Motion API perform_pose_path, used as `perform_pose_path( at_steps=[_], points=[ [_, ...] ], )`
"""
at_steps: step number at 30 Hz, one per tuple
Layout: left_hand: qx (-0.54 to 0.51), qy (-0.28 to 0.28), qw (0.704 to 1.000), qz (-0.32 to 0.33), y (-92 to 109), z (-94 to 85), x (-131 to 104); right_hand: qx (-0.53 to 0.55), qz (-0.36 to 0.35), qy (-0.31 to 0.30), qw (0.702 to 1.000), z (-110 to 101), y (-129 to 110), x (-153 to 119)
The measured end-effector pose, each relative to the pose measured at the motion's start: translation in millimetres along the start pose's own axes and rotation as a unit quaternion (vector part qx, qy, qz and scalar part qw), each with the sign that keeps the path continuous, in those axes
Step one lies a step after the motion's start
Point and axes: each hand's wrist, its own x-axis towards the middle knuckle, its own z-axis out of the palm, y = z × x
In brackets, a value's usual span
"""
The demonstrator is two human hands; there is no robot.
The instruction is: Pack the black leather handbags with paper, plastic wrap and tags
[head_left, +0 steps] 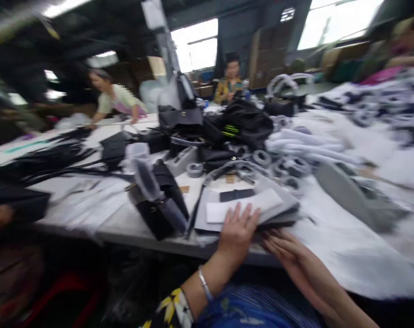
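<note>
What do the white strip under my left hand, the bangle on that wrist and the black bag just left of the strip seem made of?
White strip: perhaps matte paper or thin foam, flat and straight-edged; blur hides texture.
Bangle: probably polished metal, silvery with a bright gleam.
Black bag: likely leather or imitation leather, smooth with a soft sheen.

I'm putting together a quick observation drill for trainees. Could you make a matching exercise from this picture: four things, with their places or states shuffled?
Things:
1. Left hand
2. Right hand
3. Black bag
4. Bracelet

Places or states:
A. Tilted, left of both hands in the picture
B. Silvery, around a wrist
C. Fingers over the white strip
D. Below the right end of the grey piece

Pairs: 1-C, 2-D, 3-A, 4-B
</note>
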Motion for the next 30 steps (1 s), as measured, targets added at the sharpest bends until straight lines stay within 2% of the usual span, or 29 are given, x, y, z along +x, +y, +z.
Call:
perform_pose_path(
  at_steps=[2, 5, 7, 13, 16, 17, 18, 19, 21, 23, 24, 26, 28, 30],
  points=[
    [-0.042, 0.04, 0.998, 0.028, -1.7, 14.8, 11.6, 0.03, 0.007, 0.026, 0.999, -6.5, -5.0, -9.3],
    [-0.086, 0.107, 0.99, 0.026, -5.2, 37.3, 17.2, 0.033, -0.03, 0.004, 0.999, -2.4, -11.4, -7.5],
    [-0.089, 0.149, 0.984, 0.026, -6.6, 45.4, 13.7, 0.029, -0.051, -0.01, 0.998, 4.0, -14.8, -7.3],
    [-0.061, 0.238, 0.969, 0.036, -22.3, 48.8, 14.8, 0.018, -0.103, -0.057, 0.993, 16.0, -19.3, -11.6],
    [-0.081, 0.247, 0.965, 0.032, -36.4, 41.1, 20.6, -0.132, -0.136, -0.048, 0.981, -1.8, -22.3, -5.6],
    [-0.087, 0.248, 0.964, 0.025, -40.7, 37.1, 22.2, -0.218, -0.165, -0.023, 0.962, -13.2, -24.3, -2.8],
    [-0.091, 0.25, 0.964, 0.014, -44.4, 32.9, 23.5, -0.313, -0.205, 0.012, 0.927, -26.7, -26.7, 0.2],
    [-0.093, 0.252, 0.963, 0.0, -47.3, 28.8, 24.7, -0.405, -0.248, 0.05, 0.878, -41.3, -29.5, 3.4],
    [-0.093, 0.259, 0.961, -0.027, -50.8, 22.1, 26.7, -0.56, -0.307, 0.111, 0.761, -69.8, -35.0, 10.3],
    [-0.095, 0.264, 0.959, -0.042, -51.2, 19.0, 28.2, -0.669, -0.306, 0.131, 0.664, -90.5, -38.4, 18.3],
    [-0.097, 0.268, 0.958, -0.042, -50.4, 18.9, 28.6, -0.709, -0.291, 0.123, 0.63, -96.7, -38.8, 22.7],
    [-0.099, 0.273, 0.956, -0.032, -47.7, 21.0, 28.7, -0.755, -0.262, 0.1, 0.593, -101.5, -37.7, 32.2],
    [-0.102, 0.274, 0.956, -0.014, -44.7, 24.5, 27.9, -0.767, -0.245, 0.082, 0.587, -99.8, -36.7, 41.2],
    [-0.107, 0.271, 0.957, -0.002, -42.8, 27.3, 26.8, -0.764, -0.24, 0.082, 0.594, -96.5, -38.4, 47.9]
  ],
)
